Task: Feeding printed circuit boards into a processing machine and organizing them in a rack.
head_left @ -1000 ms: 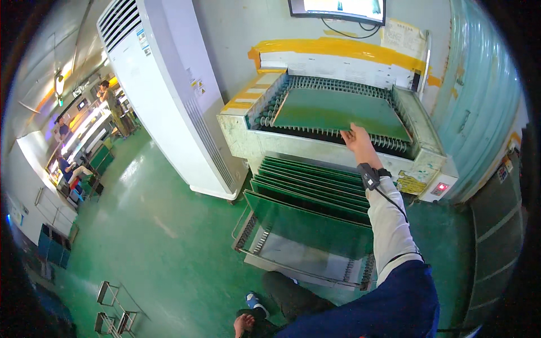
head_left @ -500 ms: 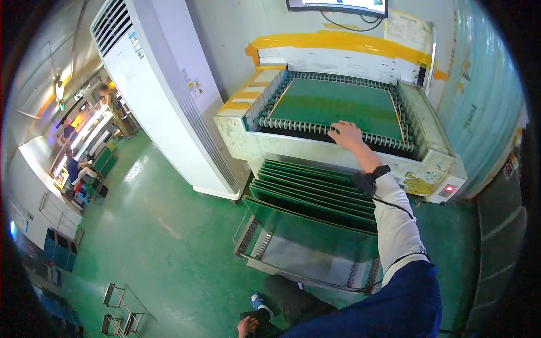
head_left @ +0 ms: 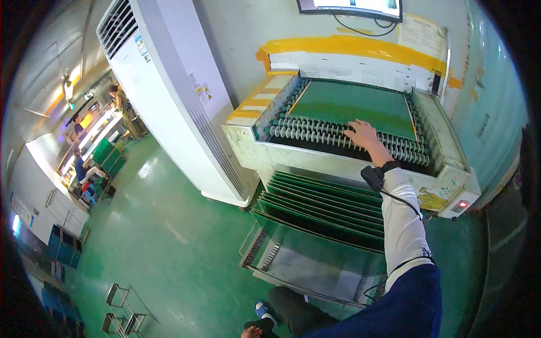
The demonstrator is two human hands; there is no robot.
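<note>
My right hand lies flat on the front rollers of a conveyor machine, fingers spread, at the near edge of a large green board that rests on the rollers. It grips nothing. A black band with a cable sits on that wrist. My left hand only peeks in at the bottom edge beside my knee, too small to read its fingers. Below the machine, a wire rack holds several green boards standing on edge in slots.
A tall white air-conditioning cabinet stands left of the machine. A screen hangs on the wall above. A red lit button is on the machine's right corner. People work at benches far left. The floor is green.
The view has drawn closer to the machine and shifted left. My right hand stays on the front rollers by the green board, having slid only slightly.
</note>
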